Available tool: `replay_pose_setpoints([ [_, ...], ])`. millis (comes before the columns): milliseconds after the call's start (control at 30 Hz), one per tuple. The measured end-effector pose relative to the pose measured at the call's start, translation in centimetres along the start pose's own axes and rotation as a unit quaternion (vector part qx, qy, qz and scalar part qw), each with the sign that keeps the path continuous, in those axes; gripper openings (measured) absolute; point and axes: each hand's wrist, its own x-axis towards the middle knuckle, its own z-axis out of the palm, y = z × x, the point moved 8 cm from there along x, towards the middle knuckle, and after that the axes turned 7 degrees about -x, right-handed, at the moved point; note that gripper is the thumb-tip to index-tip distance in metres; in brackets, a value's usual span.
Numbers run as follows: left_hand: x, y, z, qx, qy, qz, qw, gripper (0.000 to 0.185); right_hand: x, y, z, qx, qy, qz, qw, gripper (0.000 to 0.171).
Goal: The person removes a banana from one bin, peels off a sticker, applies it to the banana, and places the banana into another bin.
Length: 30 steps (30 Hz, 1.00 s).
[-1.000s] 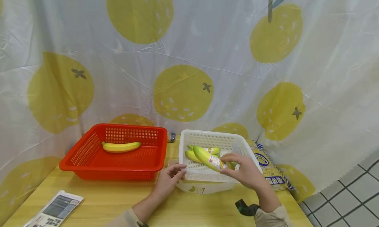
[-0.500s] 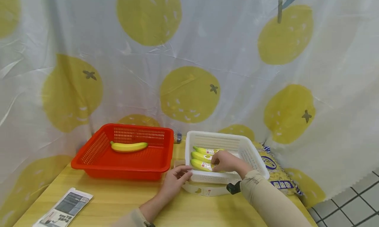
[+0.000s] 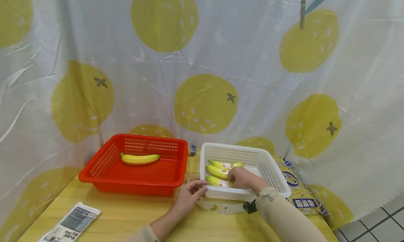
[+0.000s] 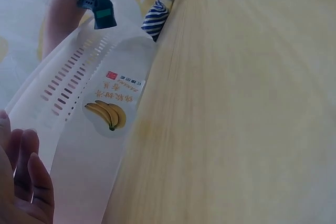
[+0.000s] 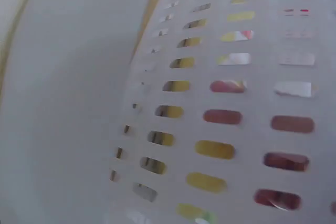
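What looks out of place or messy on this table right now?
Nothing much. Three bananas lie side by side in the white basket, one banana lies in the red basket. Only the leaflet hangs over the table's front edge.

The light wooden worktop (image 3: 126, 214) carries a red perforated plastic basket (image 3: 135, 177) and a white perforated plastic basket (image 3: 268, 172). A folded printed paper leaflet (image 3: 71, 226) lies near its front left corner.

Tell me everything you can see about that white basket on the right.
The white basket is a shallow rectangular plastic tray with slotted walls and a rolled rim. It sits upright on the wooden table, atop a white labelled piece, right of the red basket. Three wrapped bananas lie inside. The right hand reaches in onto the nearest one; the left hand touches its front corner.
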Motion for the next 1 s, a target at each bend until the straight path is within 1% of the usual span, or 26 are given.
replay_pose_setpoints([
  [67, 0.0, 0.1, 0.0, 0.005, 0.0, 0.001, 1.0, 0.025, 0.1, 0.1, 0.0, -0.004, 0.011, 0.013, 1.0, 0.015],
  [300, -0.1, 0.3, 0.1, 0.018, -0.001, -0.001, 0.9998, 0.022, 0.3, 0.5, 0.1, -0.006, 0.032, 0.072, 0.997, 0.028],
  [467, 0.0, 0.5, 0.1, 0.016, -0.002, 0.005, 0.9999, 0.022, 0.5, 0.9, -0.4, -0.017, 0.049, 0.094, 0.994, 0.032],
  [667, 0.0, 0.6, -0.2, 0.016, 0.003, 0.012, 0.9998, 0.022, 0.7, 0.9, -0.3, -0.028, 0.05, 0.077, 0.995, 0.03],
  [767, -0.1, 0.7, -0.2, 0.021, 0.001, 0.015, 0.9997, 0.023, 0.6, 0.9, 0.0, -0.02, 0.042, 0.074, 0.996, 0.03],
  [900, -0.1, 0.6, -0.1, 0.03, 0.001, 0.016, 0.9994, 0.023, 0.4, 1.1, 0.4, -0.003, 0.026, 0.077, 0.997, 0.037],
  [1000, -0.2, 0.6, 0.0, 0.028, 0.002, 0.019, 0.9994, 0.023, 0.3, 1.1, 0.4, 0.0, 0.026, 0.072, 0.997, 0.043],
])
